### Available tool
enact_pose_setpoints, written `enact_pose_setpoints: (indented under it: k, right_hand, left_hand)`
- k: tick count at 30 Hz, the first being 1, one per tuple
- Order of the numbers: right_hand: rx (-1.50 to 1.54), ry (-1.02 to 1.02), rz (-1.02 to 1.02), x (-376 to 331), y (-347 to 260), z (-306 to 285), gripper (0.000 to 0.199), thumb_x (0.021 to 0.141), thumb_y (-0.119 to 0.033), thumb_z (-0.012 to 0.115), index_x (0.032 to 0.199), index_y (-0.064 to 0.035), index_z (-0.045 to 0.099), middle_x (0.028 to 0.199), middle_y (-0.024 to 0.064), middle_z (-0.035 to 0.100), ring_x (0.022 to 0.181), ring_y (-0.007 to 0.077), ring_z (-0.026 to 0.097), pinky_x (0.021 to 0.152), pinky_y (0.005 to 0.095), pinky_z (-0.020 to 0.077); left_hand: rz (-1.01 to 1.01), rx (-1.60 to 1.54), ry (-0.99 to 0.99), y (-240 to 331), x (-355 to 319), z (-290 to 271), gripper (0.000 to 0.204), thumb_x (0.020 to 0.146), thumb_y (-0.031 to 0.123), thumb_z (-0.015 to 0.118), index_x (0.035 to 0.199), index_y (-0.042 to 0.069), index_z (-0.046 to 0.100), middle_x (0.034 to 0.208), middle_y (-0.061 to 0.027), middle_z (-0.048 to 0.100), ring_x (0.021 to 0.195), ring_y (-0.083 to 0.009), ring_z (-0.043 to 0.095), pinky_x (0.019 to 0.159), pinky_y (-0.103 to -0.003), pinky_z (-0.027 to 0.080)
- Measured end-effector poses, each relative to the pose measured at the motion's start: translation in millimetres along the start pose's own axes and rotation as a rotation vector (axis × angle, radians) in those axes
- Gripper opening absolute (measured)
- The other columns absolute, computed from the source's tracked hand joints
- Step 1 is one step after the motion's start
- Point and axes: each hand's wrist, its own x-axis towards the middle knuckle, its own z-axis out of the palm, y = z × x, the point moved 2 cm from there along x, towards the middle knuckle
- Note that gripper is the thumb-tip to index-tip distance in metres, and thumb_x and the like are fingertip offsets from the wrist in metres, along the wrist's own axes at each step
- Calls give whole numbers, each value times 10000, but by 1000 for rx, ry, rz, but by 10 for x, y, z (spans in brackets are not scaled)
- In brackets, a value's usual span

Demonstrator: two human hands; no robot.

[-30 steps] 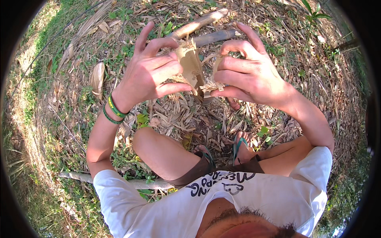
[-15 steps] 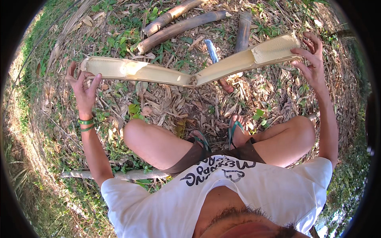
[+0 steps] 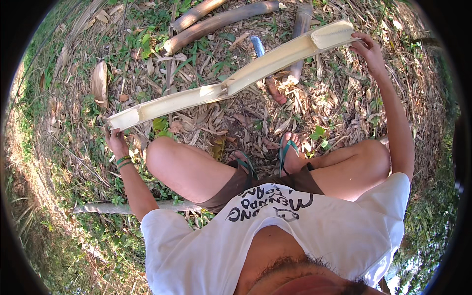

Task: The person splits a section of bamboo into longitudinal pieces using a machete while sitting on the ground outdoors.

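Note:
A long split bamboo piece [image 3: 275,61] stretches across in front of me, its pale hollow inner face turned up and a node near its middle. My left hand [image 3: 117,143] pinches the lower, nearer end. The far right end sits in the fingers of my right hand [image 3: 368,55], held higher and farther away. Beneath the bamboo lies a large knife with a shiny blade [image 3: 257,46] and a brown handle [image 3: 277,91]; its middle is hidden by the bamboo.
Two brown bamboo poles [image 3: 223,25] lie at the far side, with a shorter, darker bamboo length [image 3: 302,22] to their right. Dry leaves and green plants cover the ground. A pale stick [image 3: 115,209] lies by my left knee, and a dry husk [image 3: 100,84] at the left.
The bamboo's left end has swung down toward me with my left hand, while its right end has moved slightly farther away and left. The piece now slants up to the right.

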Motion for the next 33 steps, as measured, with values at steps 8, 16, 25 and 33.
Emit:
enact_pose_setpoints:
  k: [8, 16, 25, 33]
  right_hand:
    - [-377, 281, -604, 1186, -1549, 1374, 426, 871, -209, 699, 1240, -9, 630, 1190, 152, 658, 1097, 260, 646, 991, 388, 504]
    - [-784, -302, 302, -186, 1126, 3231, 497, 791, -253, 664, 1213, 8, 651, 1273, 281, 605, 1185, 403, 611, 1012, 455, 497]
    - [-721, -108, 437, -851, 1869, 3340, 577, 859, -259, 646, 1304, 46, 442, 1131, 250, 653, 1103, 410, 634, 934, 478, 510]
    - [-47, 216, 584, -1153, 1051, 3320, 638, 903, -610, 600, 781, 10, 691, 730, 192, 675, 730, 302, 678, 714, 440, 494]
  left_hand:
    - [-71, -155, 155, 92, -317, 198, 140, 835, 116, 643, 959, 54, 630, 991, -49, 596, 925, -164, 528, 811, -296, 422]
    - [119, -282, 258, 640, -1120, 1103, 224, 797, 171, 708, 957, 46, 612, 969, -65, 589, 899, -173, 522, 806, -315, 421]
    - [241, -489, -327, 1196, -1166, 2108, 526, 842, 182, 621, 1299, -68, 543, 1268, -194, 612, 1214, -320, 564, 1092, -464, 417]
    - [568, -354, -550, 1905, -1491, 3089, 458, 794, 21, 734, 1220, -51, 584, 1107, -140, 668, 1049, -238, 642, 968, -394, 493]
